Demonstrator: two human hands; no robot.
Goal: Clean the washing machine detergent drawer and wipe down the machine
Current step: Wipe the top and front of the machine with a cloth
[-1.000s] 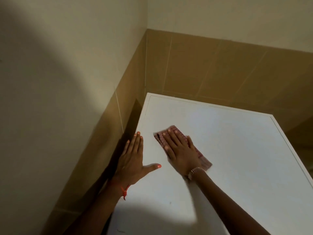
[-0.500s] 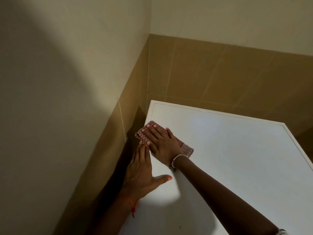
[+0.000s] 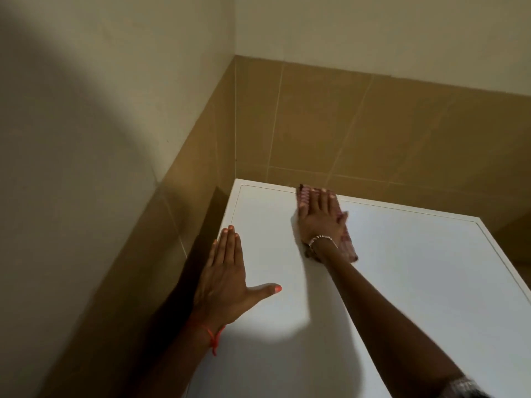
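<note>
Left hand (image 3: 227, 278) lies flat, palm down, on the near-left portion of the white flat-topped washing machine (image 3: 402, 282). Its fingers are straight and pressed together, the thumb is spread to the right, and it grips nothing. The little-finger side runs along the machine's left edge. A thin red string bracelet (image 3: 211, 336) circles the left wrist.

Right hand (image 3: 320, 218) is located farther back, near the rear edge of the machine top. It is flat and extended, fingers slightly spread, pressing down on a reddish-pink checked folded cloth (image 3: 346, 239). The cloth lies directly beneath the palm and fingers; one end shows past the fingertips at the rear edge, the other end projects to the right of the wrist. The hand does not curl around the cloth. A silver beaded bracelet (image 3: 321, 239) sits on the right wrist.

Both hands are well apart, with bare white surface between them.

Behind and to the left of the machine, tan rectangular wall tiles (image 3: 359, 124) form the lower corner walls, with cream painted wall (image 3: 373, 33) above.

No brand, label or writing is legible on any surface.
</note>
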